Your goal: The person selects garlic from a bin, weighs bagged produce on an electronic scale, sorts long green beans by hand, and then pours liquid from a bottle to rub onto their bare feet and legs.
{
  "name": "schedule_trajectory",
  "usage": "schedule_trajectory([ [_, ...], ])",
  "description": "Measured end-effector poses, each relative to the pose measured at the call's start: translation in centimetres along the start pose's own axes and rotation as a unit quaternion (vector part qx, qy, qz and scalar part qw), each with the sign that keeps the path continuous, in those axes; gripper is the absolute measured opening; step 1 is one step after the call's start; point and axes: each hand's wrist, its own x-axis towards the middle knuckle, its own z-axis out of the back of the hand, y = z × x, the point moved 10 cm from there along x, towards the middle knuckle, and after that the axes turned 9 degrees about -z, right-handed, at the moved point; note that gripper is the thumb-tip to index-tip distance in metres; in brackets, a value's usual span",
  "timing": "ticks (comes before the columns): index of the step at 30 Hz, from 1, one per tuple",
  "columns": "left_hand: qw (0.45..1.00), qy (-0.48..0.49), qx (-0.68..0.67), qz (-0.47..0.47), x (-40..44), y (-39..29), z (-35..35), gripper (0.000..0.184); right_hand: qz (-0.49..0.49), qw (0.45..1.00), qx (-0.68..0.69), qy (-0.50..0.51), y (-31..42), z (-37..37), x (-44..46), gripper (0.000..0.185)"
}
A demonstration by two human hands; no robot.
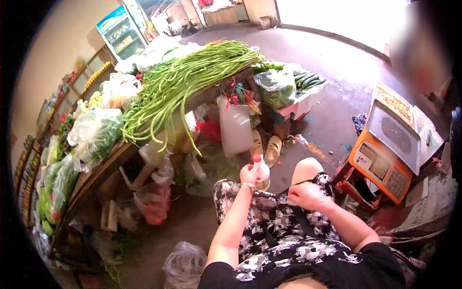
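My left hand (249,174) is closed around a small white bottle with a red cap (262,170), held upright above my lap. The bottle's label cannot be read. Over my other thigh, my right hand (307,196) is curled shut, fingers bent inward. Whatever may be inside it is hidden. The two hands are apart. Patterned trousers (274,216) lie under both forearms. Just beyond the bottle, a pair of beige sandals (273,148) rests on the floor.
Long green beans (202,72) cover a wooden stand, with bagged vegetables (96,135) to the left and cucumbers (308,81) behind. A white plastic container (236,125) hangs from it. An orange scale (380,164) stands at the right. Plastic bags (185,265) lie on the floor.
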Motion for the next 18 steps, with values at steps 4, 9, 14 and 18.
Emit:
schedule_trajectory([
  [4,1.0,-0.011,0.012,-0.006,-0.1,-1.7,-0.2,0.024,0.031,0.993,-0.053,-0.102,1.6,-0.9,-3.3,0.022],
  [9,1.0,-0.006,0.002,-0.004,0.1,-1.9,-0.8,0.044,-0.002,0.993,-0.053,-0.106,0.9,-0.9,-5.0,0.021],
  [14,1.0,0.001,-0.02,0.017,1.1,-0.8,-0.8,0.025,0.028,0.993,-0.024,-0.112,-0.1,-1.7,-4.7,0.018],
  [18,0.999,0.019,-0.029,0.019,1.3,-0.7,-0.3,0.023,0.043,0.995,-0.028,-0.084,0.1,-2.5,-3.8,0.016],
])
